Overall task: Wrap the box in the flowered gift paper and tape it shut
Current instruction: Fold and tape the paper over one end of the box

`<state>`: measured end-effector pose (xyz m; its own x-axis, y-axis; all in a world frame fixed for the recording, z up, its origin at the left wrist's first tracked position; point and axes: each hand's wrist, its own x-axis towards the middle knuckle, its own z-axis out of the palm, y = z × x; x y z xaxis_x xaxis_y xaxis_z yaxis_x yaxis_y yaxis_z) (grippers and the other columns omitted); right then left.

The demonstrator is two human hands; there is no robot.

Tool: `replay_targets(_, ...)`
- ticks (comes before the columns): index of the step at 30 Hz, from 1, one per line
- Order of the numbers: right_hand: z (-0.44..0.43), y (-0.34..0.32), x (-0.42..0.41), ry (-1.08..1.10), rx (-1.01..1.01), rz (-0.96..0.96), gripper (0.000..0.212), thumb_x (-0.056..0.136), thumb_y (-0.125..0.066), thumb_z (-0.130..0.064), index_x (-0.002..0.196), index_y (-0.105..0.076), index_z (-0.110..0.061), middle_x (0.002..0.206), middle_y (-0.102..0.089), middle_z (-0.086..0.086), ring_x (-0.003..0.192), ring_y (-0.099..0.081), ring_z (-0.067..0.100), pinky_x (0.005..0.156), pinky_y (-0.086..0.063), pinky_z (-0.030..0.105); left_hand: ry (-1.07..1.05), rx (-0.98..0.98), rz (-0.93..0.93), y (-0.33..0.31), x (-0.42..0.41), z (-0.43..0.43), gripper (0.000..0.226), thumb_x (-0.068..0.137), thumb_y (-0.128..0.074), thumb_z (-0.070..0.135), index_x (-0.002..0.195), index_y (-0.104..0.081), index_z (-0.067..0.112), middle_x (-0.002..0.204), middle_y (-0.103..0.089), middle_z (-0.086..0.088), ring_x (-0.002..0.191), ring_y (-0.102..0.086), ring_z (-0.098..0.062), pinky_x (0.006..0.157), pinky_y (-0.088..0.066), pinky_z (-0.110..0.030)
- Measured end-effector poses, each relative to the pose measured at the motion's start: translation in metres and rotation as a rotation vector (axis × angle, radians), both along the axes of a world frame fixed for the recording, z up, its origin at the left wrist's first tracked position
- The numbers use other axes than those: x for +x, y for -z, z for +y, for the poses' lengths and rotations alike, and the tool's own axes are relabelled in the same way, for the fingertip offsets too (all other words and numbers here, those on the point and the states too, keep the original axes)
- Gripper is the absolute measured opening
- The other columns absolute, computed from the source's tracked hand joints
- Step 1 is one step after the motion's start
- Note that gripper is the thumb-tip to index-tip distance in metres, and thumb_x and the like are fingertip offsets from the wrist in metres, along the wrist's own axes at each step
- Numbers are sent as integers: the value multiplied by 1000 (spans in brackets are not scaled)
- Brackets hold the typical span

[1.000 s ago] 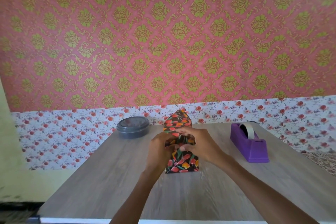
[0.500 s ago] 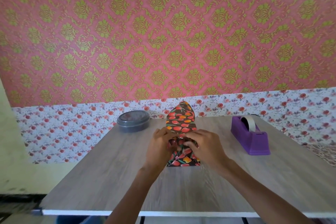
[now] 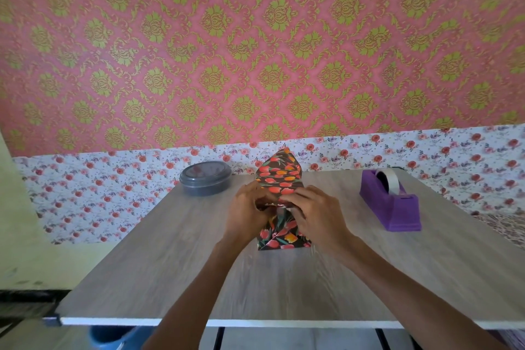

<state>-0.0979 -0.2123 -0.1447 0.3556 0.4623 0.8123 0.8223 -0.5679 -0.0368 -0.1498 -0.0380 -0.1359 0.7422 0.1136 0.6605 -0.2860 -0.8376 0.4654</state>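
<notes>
box (image 3: 284, 237) stands on end at frame centre, on table (image 3: 170, 264), so open top faces me. left hand (image 3: 247, 214), right hand (image 3: 315, 213): fingers curled, pinching paper (image 3: 279, 179) side folds inward; its pointed end upright behind, awaiting fold-down. dispenser (image 3: 390, 204) at right, reachable.

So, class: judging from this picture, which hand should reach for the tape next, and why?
Probably the right hand: the purple tape dispenser stands on its side of the table, while the left hand can hold the gift paper folded.

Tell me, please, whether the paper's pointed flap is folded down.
Not folded: the flap stands upright above the left hand and right hand.
</notes>
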Motion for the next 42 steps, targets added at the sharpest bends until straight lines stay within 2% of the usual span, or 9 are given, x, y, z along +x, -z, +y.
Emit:
replay_targets(4, -4, 2, 3, -4, -30, 49, 32, 75, -83, -25, 105, -75, -26, 101, -68, -10, 96, -61, 12, 61, -56, 29, 42, 13, -3, -2, 0, 3, 17, 74, -83, 17, 86, -76, 28, 82, -58, 15, 77, -55, -10, 64, -52, -32)
replay_targets(9, -2, -3, 4, 6, 2, 9, 23, 67, -84, -13, 88, -77, -20, 91, -69, -8, 83, -64, 13, 56, -56, 30, -51, 163, -127, 5, 0, -1, 19, 73, -83, 14, 86, -76, 27, 87, -67, 12, 80, -55, -10, 62, -53, -35)
replay_targets(14, -2, 5, 10, 50, -97, -163, 20, 71, -76, -17, 90, -71, -16, 95, -63, -4, 85, -59, 12, 44, -50, 28, -35, 431, -282, 9, -5, 2, 32, 66, -87, 14, 95, -74, 22, 93, -70, 7, 83, -57, -15, 69, -43, -21)
replay_targets(17, -2, 7, 13, 30, -106, -296, 15, 78, -60, -11, 89, -70, -14, 95, -65, -3, 83, -60, 15, 43, -49, 28, -40, 511, -349, 12, -4, 3, 17, 77, -76, 19, 94, -74, 21, 95, -69, 4, 87, -57, -16, 70, -52, -29)
replay_targets(21, -7, 14, 14, -23, -138, -463, 39, 100, -37, -9, 82, -70, -14, 91, -67, 1, 83, -62, 19, 52, -49, 25, -41, 569, -428, 30, -1, 3, 16, 88, -62, 29, 92, -73, 18, 96, -67, 3, 93, -56, -17, 75, -51, -31)
replay_targets(27, -16, 29, 29, -68, -198, -526, 13, 96, -59, -11, 96, -72, -11, 96, -67, 2, 90, -60, 22, 62, -56, 29, -48, 633, -512, 42, -1, 10, 18, 87, -69, 27, 98, -74, 15, 98, -69, 2, 96, -57, -20, 74, -51, -33)
replay_targets(31, -22, 33, 37, -134, -183, -536, 20, 92, -70, -15, 111, -74, -16, 102, -72, 0, 93, -61, 20, 66, -56, 27, -9, 616, -580, 45, -5, 18, 19, 91, -64, 26, 96, -77, 13, 101, -72, -1, 100, -61, -22, 71, -55, -32)
replay_targets(38, -17, 33, 36, -98, -264, -560, 17, 96, -62, -13, 109, -72, -12, 102, -68, -1, 93, -60, 22, 75, -56, 29, -74, 786, -500, 49, -1, 18, 23, 82, -76, 24, 103, -72, 13, 111, -68, -4, 109, -54, -25, 89, -53, -42)
replay_targets(42, -17, 34, 39, -99, -299, -566, 15, 95, -62, -14, 105, -73, -12, 102, -66, 0, 95, -57, 22, 79, -57, 32, -34, 689, -393, 49, -8, 15, 25, 77, -81, 26, 100, -73, 19, 116, -64, -1, 112, -53, -22, 89, -54, -41)
